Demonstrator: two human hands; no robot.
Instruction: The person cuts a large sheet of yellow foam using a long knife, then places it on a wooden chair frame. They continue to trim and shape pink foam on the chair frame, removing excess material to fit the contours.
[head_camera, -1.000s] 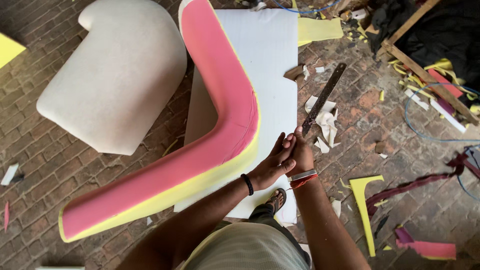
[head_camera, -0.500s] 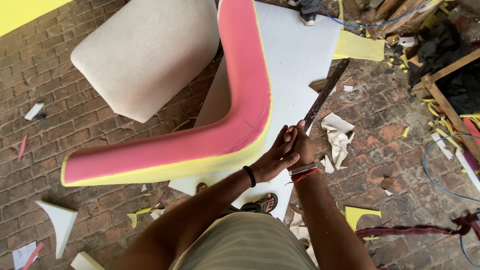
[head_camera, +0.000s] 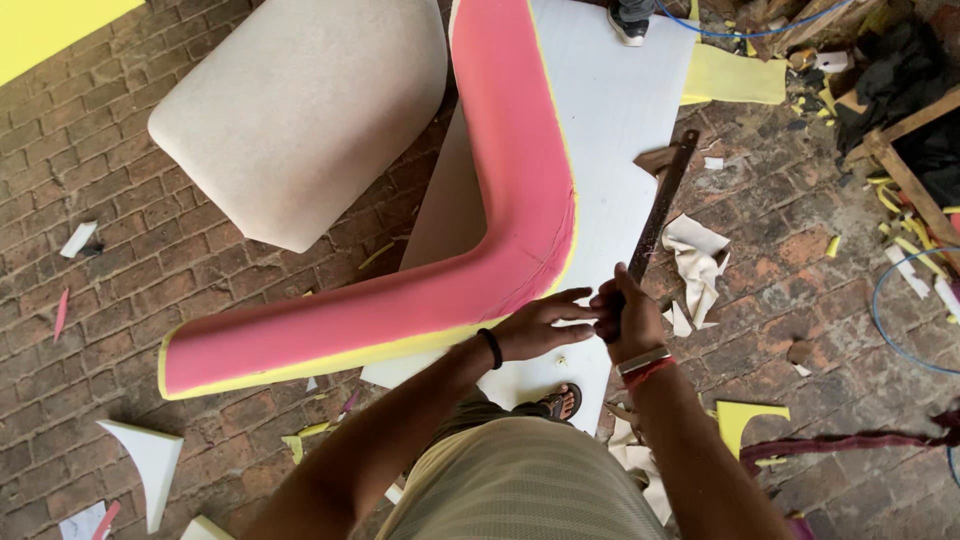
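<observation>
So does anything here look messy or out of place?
Yes: foam offcuts and torn paper scraps lie strewn over the brick floor around the pink and yellow foam piece, beside the right hand gripping a saw blade.

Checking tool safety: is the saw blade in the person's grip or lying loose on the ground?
In grip: the right hand is closed around the near end of the saw blade.

You have two hands in view, left hand (head_camera: 540, 327) and right hand (head_camera: 628, 318); one saw blade (head_camera: 660, 212); one pink foam boomerang piece (head_camera: 480, 250); one white sheet (head_camera: 610, 110); one beige cushion (head_camera: 300, 110)
</observation>
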